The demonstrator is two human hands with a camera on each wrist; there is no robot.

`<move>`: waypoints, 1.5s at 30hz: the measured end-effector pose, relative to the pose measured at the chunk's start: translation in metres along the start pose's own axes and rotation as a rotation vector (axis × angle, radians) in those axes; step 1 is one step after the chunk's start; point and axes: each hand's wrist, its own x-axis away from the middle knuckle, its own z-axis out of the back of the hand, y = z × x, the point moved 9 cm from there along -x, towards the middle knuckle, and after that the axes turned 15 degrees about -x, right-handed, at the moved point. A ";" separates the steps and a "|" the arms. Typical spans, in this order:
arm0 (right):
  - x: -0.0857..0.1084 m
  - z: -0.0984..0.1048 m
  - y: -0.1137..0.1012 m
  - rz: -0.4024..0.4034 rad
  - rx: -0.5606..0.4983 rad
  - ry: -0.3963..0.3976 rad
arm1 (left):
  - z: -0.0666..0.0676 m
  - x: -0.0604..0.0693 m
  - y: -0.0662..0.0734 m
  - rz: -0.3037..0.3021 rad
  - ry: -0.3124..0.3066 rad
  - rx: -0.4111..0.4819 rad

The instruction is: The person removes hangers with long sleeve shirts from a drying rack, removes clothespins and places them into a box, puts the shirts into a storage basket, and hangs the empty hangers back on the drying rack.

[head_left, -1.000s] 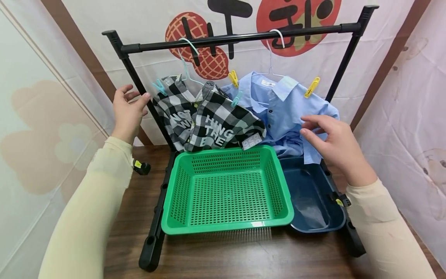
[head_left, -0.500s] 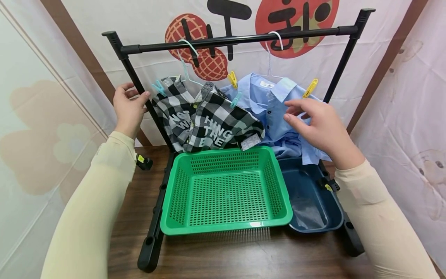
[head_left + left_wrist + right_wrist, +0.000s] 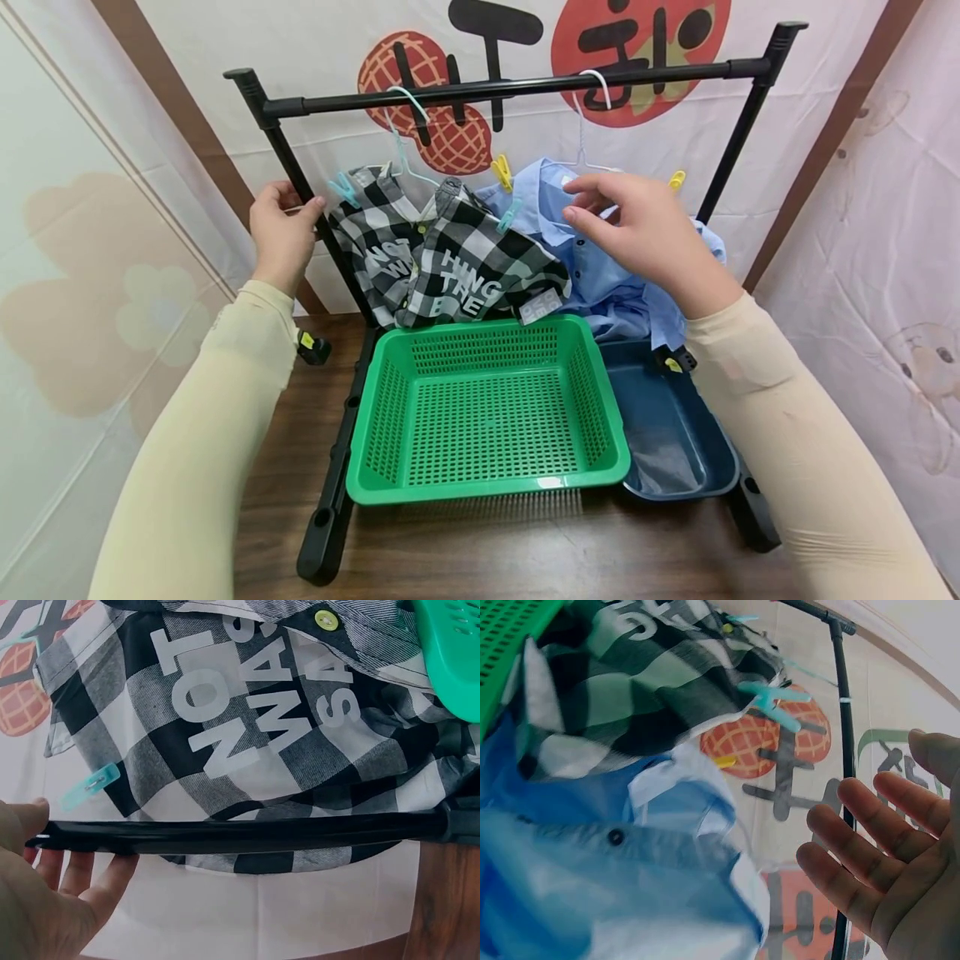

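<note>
My left hand [image 3: 281, 237] [image 3: 45, 900] holds the rack's black left post [image 3: 343, 267] [image 3: 285, 836] between thumb and fingers. Just right of that post, a black-and-white checked shirt [image 3: 517, 254] [image 3: 247, 750] [image 3: 645, 690] hangs on a pale blue hanger [image 3: 402, 152] with light blue clips. A light blue shirt [image 3: 600, 287] [image 3: 562, 885] hangs to its right on a white hanger [image 3: 581, 133]. In front of this shirt's collar my right hand [image 3: 652, 233] [image 3: 900, 862] is raised with fingers relaxed and holding nothing; part of the shirt is hidden behind it.
A green basket [image 3: 487, 492] [image 3: 495, 667] stands on the brown table [image 3: 525, 550] between the rack's feet. Partly beneath its right side is a dark blue tub [image 3: 667, 433]. The black top bar [image 3: 487, 87] crosses in front of a printed cloth backdrop.
My right hand has moved left and upward, from the blue shirt's right sleeve to in front of its collar. My left hand has closed in on the post.
</note>
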 end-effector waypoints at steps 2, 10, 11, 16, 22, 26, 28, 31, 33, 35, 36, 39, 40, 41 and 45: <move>-0.007 -0.004 -0.006 0.001 0.002 -0.010 | -0.001 0.000 0.000 -0.001 -0.006 -0.017; -0.032 -0.021 -0.031 0.021 0.027 -0.050 | -0.001 -0.001 0.001 -0.070 -0.021 -0.141; -0.036 -0.023 -0.034 0.014 0.031 -0.056 | 0.000 -0.002 0.001 -0.076 -0.024 -0.154; -0.053 -0.034 -0.046 -0.005 0.034 -0.080 | -0.002 -0.004 -0.002 -0.088 -0.053 -0.192; -0.072 -0.054 -0.053 -0.022 0.059 -0.128 | -0.002 -0.005 -0.003 -0.087 -0.074 -0.227; -0.085 -0.071 -0.051 -0.054 0.098 -0.175 | -0.002 -0.006 -0.004 -0.079 -0.089 -0.244; -0.092 -0.078 -0.048 -0.084 0.125 -0.190 | -0.004 -0.006 -0.004 -0.076 -0.100 -0.249; -0.102 -0.087 -0.043 -0.121 0.141 -0.206 | -0.007 -0.006 -0.003 -0.081 -0.107 -0.262; -0.108 -0.093 -0.038 -0.146 0.148 -0.215 | -0.008 -0.006 -0.003 -0.081 -0.114 -0.266; -0.113 -0.099 -0.034 -0.171 0.162 -0.230 | -0.010 -0.006 -0.003 -0.082 -0.121 -0.269; -0.114 -0.102 -0.031 -0.185 0.172 -0.236 | -0.011 -0.005 -0.003 -0.080 -0.125 -0.269; -0.119 -0.110 -0.027 -0.217 0.229 -0.250 | -0.012 -0.005 -0.004 -0.077 -0.135 -0.262; -0.121 -0.112 -0.026 -0.235 0.248 -0.255 | -0.012 -0.004 -0.004 -0.075 -0.136 -0.262; -0.122 -0.114 -0.025 -0.250 0.267 -0.255 | -0.011 -0.004 -0.004 -0.074 -0.137 -0.263; -0.124 -0.120 -0.028 -0.288 0.341 -0.241 | -0.008 -0.004 -0.006 -0.068 -0.138 -0.270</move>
